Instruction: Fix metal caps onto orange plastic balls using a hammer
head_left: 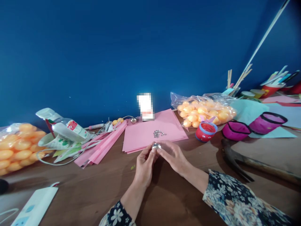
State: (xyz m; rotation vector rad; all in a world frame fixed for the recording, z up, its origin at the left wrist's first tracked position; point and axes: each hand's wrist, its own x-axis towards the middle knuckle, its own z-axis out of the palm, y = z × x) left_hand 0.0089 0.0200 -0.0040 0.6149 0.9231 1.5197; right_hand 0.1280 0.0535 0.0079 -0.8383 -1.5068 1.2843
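Between my two hands, just in front of the pink paper sheets (pixel 138 138), is a small shiny silver ball (pixel 156 146). My left hand (pixel 145 163) pinches it from the left between thumb and fingers. From the right, the fingertips of my right hand (pixel 172 157) close on its other side; some of those fingers are hidden behind the ball. On the pink paper lies a small heap of shiny silver pieces (pixel 159 134), too small to name. A second silver ball (pixel 133 120) rests by the paper's back left corner.
Bags of orange balls (pixel 207 111) stand at the right and left (pixel 20 147). Pink strips (pixel 107 146), a plastic bottle (pixel 75 128) and a cup (pixel 56 141) lie left. At right are a red cup (pixel 205 133), purple fabric rings (pixel 236 130) and a hammer (pixel 256 164). A blue wall (pixel 94 62) rises behind.
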